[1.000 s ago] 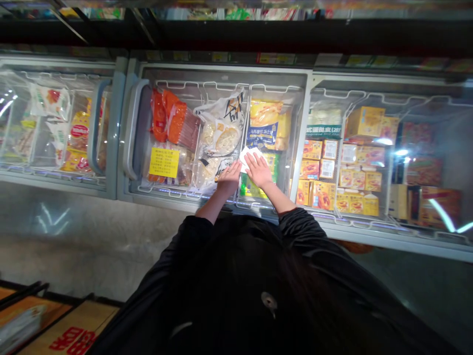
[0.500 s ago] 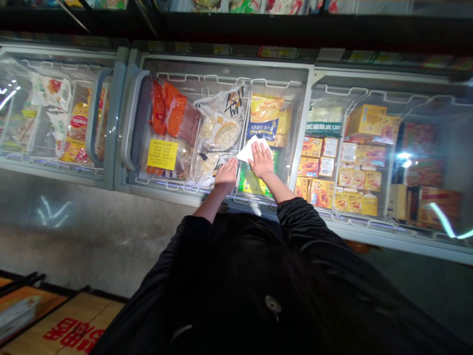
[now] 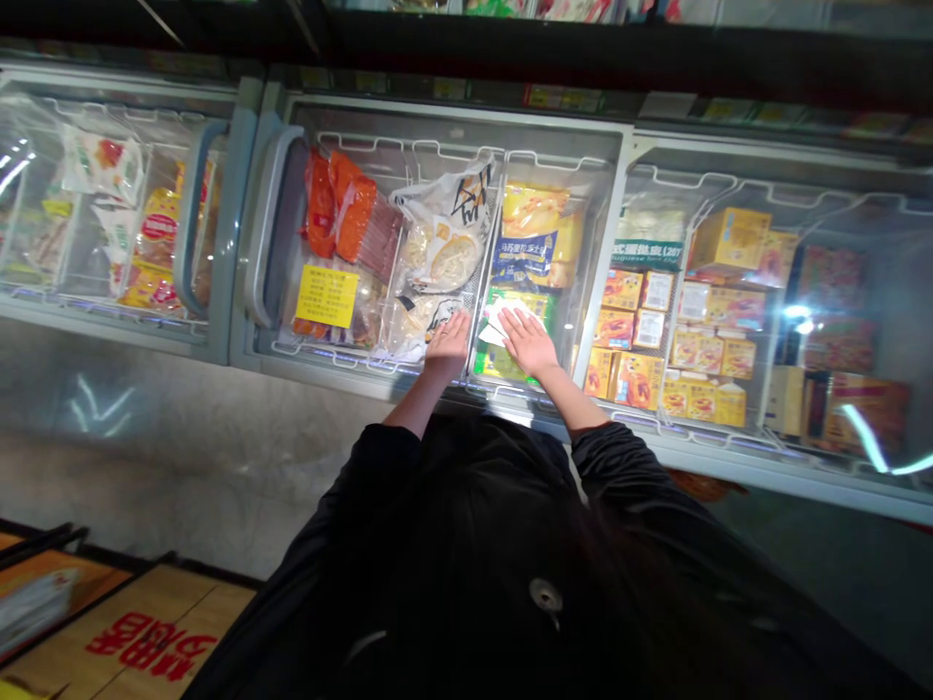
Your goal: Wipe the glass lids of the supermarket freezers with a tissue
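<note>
My left hand point(image 3: 446, 345) rests flat with its fingers stretched out on the clear freezer lid point(image 3: 583, 204), over a white bag of food. Beside it, my right hand point(image 3: 531, 345) lies flat with fingers slightly spread, pressing a white tissue or cloth point(image 3: 496, 319) against the same lid. Part of the white sheet is hidden under that palm. Through the lid, below the right hand, green and yellow packets point(image 3: 492, 362) show. A yellow and blue bag point(image 3: 529, 233) lies just beyond the fingers.
A grey curved lid handle point(image 3: 273, 228) and a yellow paper note point(image 3: 326, 296) are to the left. Yellow boxes point(image 3: 631, 374) lie under the lid at right. Another handle point(image 3: 193, 219) stands further left. Dark shelving point(image 3: 510, 63) runs along the back.
My right hand has slid the white sheet toward me over the lid, uncovering the blue part of the bag beyond. My left hand has stayed nearly in place.
</note>
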The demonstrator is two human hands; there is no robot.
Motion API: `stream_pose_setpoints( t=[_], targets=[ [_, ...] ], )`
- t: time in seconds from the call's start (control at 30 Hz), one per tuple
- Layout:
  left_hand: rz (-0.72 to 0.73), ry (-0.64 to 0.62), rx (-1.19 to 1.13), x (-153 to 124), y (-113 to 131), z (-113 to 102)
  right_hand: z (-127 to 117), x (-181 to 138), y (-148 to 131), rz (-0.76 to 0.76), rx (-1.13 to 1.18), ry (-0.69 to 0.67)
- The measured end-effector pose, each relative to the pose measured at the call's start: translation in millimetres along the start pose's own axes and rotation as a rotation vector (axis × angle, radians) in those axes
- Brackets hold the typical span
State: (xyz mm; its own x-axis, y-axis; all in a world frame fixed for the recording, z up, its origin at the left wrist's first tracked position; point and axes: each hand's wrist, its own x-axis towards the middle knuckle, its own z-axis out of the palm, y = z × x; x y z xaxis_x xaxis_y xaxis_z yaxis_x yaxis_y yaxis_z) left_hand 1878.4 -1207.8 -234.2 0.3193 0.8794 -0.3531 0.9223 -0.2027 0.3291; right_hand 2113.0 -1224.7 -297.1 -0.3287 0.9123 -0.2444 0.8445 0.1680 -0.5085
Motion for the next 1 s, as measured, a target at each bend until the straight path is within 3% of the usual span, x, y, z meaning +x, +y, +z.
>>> stream_pose_setpoints(
  t=[0.1,0.2,0.3,0.4,0.57,0.67,0.8,0.9,1.0],
  targets=[
    [-0.003,-0.008,0.024,-7.1,-7.2,0.4,9.3,22.6,-13.4,0.132,0.011,0.070],
    [0.000,-0.028,0.026,-10.7,-12.0,3.7,19.6,34.0,-31.9,0.136,0.012,0.077],
    [0.007,-0.039,0.017,-13.6,-11.3,8.6,29.3,18.9,-48.8,0.025,0.008,0.010],
    [0.028,-0.033,0.008,-20.1,-7.3,13.1,35.8,-19.0,-55.7,-0.073,-0.003,-0.067],
    [0.044,-0.012,0.012,-41.9,-2.3,18.2,34.0,-71.6,-37.4,-0.109,-0.036,-0.098],
    [0.019,-0.024,0.036,-57.9,-3.0,20.3,35.3,-67.0,-32.1,-0.019,-0.088,-0.028],
    [0.015,-0.024,0.047,-76.7,-7.6,22.9,46.3,-37.6,-50.9,0.130,-0.126,0.060],
    [0.014,-0.030,0.047,-86.0,-10.0,24.4,54.8,-30.2,-68.5,0.061,-0.130,0.002],
    [0.015,-0.057,0.050,-92.0,-9.5,24.0,60.0,-50.4,-75.2,-0.057,-0.141,-0.099]
  ],
)
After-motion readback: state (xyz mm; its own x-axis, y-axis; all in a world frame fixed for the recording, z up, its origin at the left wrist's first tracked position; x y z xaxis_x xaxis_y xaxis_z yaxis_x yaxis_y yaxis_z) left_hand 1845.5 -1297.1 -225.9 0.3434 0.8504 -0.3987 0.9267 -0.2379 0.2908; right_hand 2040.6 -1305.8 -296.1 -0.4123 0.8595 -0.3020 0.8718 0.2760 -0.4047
